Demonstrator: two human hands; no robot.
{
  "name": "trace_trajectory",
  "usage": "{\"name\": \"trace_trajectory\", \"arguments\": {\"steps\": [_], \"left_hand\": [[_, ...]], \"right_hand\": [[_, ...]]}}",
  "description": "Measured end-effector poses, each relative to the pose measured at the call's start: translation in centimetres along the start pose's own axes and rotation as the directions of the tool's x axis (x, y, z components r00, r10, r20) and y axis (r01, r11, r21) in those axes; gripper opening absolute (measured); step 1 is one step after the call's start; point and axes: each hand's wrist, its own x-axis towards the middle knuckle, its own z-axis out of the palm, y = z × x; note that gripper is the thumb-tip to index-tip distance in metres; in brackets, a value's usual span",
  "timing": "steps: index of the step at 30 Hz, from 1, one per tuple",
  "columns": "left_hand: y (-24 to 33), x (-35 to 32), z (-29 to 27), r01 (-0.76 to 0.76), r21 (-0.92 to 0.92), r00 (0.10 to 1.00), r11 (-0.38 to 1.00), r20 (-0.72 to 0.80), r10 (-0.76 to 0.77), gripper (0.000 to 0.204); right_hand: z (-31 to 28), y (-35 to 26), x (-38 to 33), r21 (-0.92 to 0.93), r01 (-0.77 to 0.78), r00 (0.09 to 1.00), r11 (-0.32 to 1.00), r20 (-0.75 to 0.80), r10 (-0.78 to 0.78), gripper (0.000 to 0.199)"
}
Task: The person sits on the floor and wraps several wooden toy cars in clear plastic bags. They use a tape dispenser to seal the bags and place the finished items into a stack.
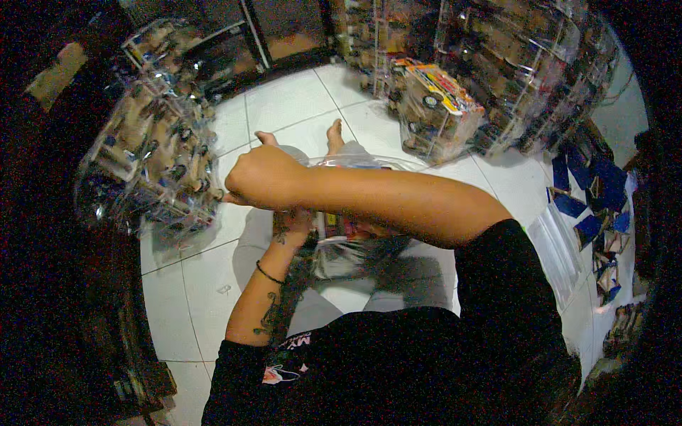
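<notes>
Two hands at one clear plastic pack [355, 245], centre frame.
I see my left hand [293, 226] gripping its crinkled, glossy edge; right hand [259, 177] fisted, contents unclear.

White floor tiles [298, 99] under me, my black shirt [426, 355], blue cards [590, 206] scattered, yellow-orange toy box [444, 89] ahead.

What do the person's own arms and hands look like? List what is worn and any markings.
Both forearms are bare, with no gloves. The left hand has tattoos on its back, and more dark tattoos run along that forearm. A thin dark bracelet circles the left wrist. The right hand shows no ring or band. A black shirt with short sleeves covers the shoulders.
</notes>
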Motion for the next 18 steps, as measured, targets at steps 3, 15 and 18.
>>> {"name": "trace_trajectory", "arguments": {"steps": [3, 15, 18], "left_hand": [[-0.9, -1.3, -0.3, 0.164, 0.173, 0.973, 0.971, -0.191, -0.13, 0.042], [-9.2, -0.3, -5.6, 0.32, -0.556, 0.676, 0.767, -0.434, -0.596, 0.055], [-12.5, -1.1, -7.3, 0.255, -0.762, 0.648, 0.595, -0.322, -0.69, 0.048]], "right_hand": [[-4.4, 3.0, -3.7, 0.295, 0.112, 0.984, 0.949, 0.101, -0.147, 0.046], [-9.8, 11.5, -5.7, 0.593, 0.155, 0.718, 0.79, -0.617, 0.322, 0.026], [-3.1, 10.2, -8.8, 0.71, -0.365, 0.68, 0.602, -0.239, 0.693, 0.029]]}}
